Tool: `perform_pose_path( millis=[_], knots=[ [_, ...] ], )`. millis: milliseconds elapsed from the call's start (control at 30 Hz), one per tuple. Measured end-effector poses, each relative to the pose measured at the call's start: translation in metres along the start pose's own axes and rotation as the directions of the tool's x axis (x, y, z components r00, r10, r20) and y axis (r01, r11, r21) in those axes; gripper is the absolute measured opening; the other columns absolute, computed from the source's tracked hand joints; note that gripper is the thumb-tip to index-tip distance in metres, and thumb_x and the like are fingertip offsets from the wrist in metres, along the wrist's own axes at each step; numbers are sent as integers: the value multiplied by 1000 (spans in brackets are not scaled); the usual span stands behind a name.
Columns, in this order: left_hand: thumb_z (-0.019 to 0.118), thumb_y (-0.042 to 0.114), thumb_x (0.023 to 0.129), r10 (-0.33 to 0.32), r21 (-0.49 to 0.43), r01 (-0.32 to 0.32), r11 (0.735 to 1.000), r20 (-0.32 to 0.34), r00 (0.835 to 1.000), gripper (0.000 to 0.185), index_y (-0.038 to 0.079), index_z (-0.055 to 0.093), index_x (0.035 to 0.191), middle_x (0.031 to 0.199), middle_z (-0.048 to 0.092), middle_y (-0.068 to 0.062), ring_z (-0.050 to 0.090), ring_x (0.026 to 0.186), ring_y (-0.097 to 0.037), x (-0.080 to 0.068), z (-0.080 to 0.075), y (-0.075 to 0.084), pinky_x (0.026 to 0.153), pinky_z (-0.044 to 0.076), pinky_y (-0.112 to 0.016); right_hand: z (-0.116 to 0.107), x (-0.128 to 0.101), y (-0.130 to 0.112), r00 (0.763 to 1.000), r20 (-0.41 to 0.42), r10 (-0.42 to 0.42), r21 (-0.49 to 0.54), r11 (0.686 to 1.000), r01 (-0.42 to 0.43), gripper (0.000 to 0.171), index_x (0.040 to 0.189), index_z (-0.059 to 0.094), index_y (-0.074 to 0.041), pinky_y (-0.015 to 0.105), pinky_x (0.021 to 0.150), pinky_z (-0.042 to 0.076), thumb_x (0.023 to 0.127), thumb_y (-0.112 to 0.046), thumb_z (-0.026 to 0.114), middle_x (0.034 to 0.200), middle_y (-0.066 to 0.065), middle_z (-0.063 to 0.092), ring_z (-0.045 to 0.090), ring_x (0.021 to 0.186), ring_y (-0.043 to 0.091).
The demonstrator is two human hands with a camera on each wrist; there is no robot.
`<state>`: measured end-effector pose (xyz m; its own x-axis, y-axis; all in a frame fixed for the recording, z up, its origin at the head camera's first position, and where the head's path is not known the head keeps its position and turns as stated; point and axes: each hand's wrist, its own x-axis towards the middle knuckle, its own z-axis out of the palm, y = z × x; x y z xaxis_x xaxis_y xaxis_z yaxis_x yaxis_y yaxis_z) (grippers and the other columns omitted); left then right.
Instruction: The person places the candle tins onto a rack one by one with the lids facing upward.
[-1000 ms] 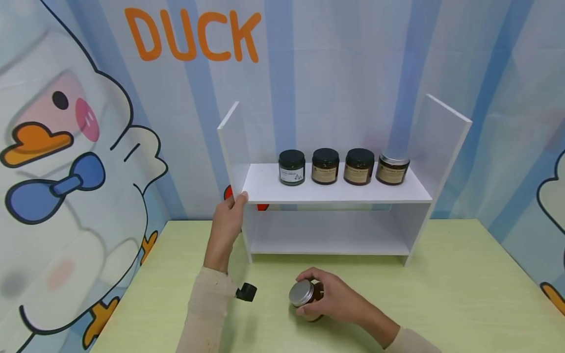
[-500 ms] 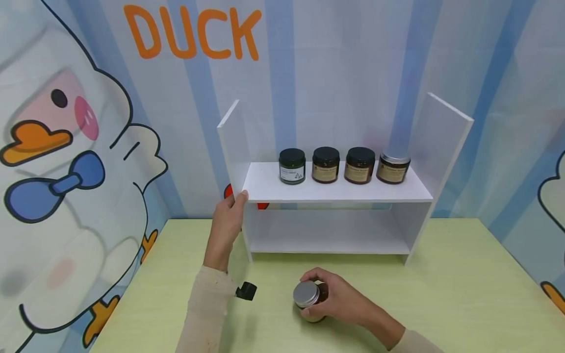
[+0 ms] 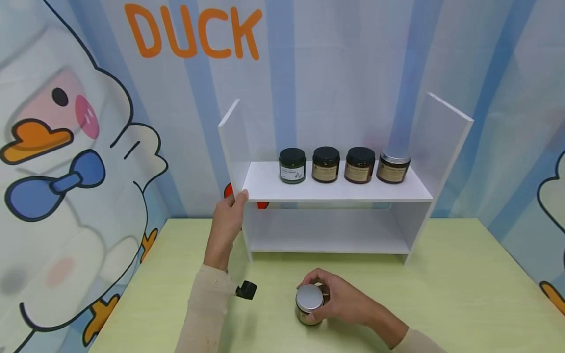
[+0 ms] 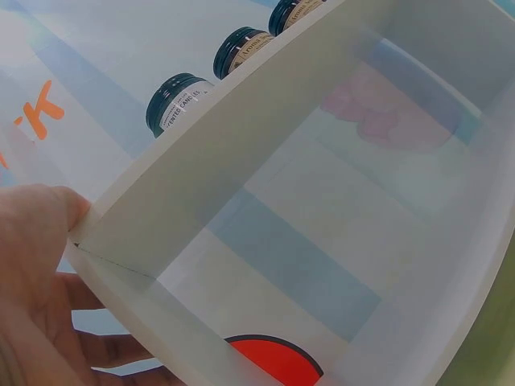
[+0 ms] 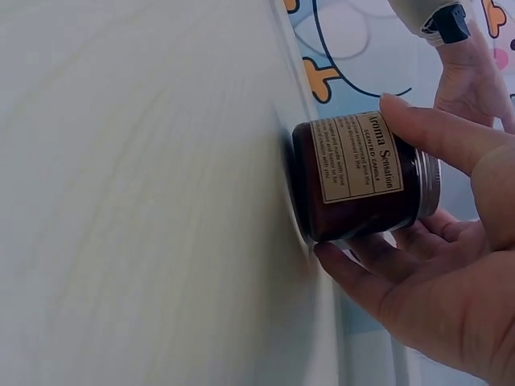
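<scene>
My right hand (image 3: 342,299) grips a scented candle jar (image 3: 307,316) of dark amber glass with a silver lid, low over the front of the table. The right wrist view shows its tan label (image 5: 358,157), the thumb along one side and fingers round the other, its base right at the tabletop. My left hand (image 3: 227,220) holds the left side panel of a white two-tier shelf (image 3: 340,195), thumb at the front edge and fingers behind the panel. On the upper tier stand a white-labelled candle jar (image 3: 292,173), two tan-labelled black-lidded jars (image 3: 325,172) and a silver-lidded jar (image 3: 393,172).
The pale green table (image 3: 463,294) runs back to a blue-striped duck backdrop (image 3: 353,59). Tall side panels (image 3: 446,142) rise above the upper tier at both ends. A small black device (image 3: 246,290) sticks out from the left sleeve (image 3: 205,304).
The tilted candle jar has come more upright in my right hand and shifted slightly right and toward me. My left hand stays on the shelf panel.
</scene>
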<state>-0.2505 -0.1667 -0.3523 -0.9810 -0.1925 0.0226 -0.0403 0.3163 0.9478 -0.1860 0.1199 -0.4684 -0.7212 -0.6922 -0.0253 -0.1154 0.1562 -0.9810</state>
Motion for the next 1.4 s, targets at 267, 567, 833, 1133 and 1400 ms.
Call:
perform_pose_path(
  millis=[267, 567, 833, 1133, 1400],
  knots=[
    [43, 60, 102, -2, -13, 2, 1000, -1, 1000, 62, 11, 60, 136, 91, 43, -7, 46, 94, -25, 0, 1, -1, 77, 44, -38, -6, -3, -12, 999, 42, 25, -197, 980, -17, 51, 129, 58, -9, 31, 88, 54, 85, -16, 83, 129, 6, 57, 56, 117, 26],
    [44, 58, 102, -12, -13, 12, 1000, 5, 1000, 65, 10, 55, 144, 132, 55, -17, 48, 112, -28, 2, 2, 0, 85, 46, -40, -10, -3, -24, 997, 52, -55, -490, 869, 74, 47, 125, 62, -15, 27, 85, 52, 84, -23, 83, 123, -4, 57, 56, 106, 13],
    [43, 58, 102, -6, 0, 6, 1000, -6, 1000, 63, 10, 57, 141, 104, 51, -11, 49, 102, -27, 1, 2, 0, 80, 46, -39, -8, -3, -29, 992, 81, -101, -665, 735, 129, 43, 123, 63, -18, 25, 85, 52, 85, -30, 80, 118, -11, 56, 57, 99, 3],
    [43, 58, 102, 6, -4, -6, 1000, -15, 1000, 63, 10, 59, 139, 99, 47, -9, 48, 100, -27, 2, 2, 1, 77, 44, -38, -5, -2, -29, 995, 55, -78, -663, 743, 95, 45, 124, 61, -15, 26, 85, 52, 86, -31, 78, 120, -8, 55, 56, 100, 4],
    [43, 59, 102, -4, -5, 4, 1000, -10, 1000, 62, 11, 59, 138, 93, 42, -7, 48, 97, -26, 2, 2, -1, 77, 44, -38, -4, -3, -13, 997, 28, -74, -474, 877, 78, 51, 131, 58, -13, 28, 87, 51, 87, -27, 80, 124, -4, 55, 56, 107, 11]
  ],
)
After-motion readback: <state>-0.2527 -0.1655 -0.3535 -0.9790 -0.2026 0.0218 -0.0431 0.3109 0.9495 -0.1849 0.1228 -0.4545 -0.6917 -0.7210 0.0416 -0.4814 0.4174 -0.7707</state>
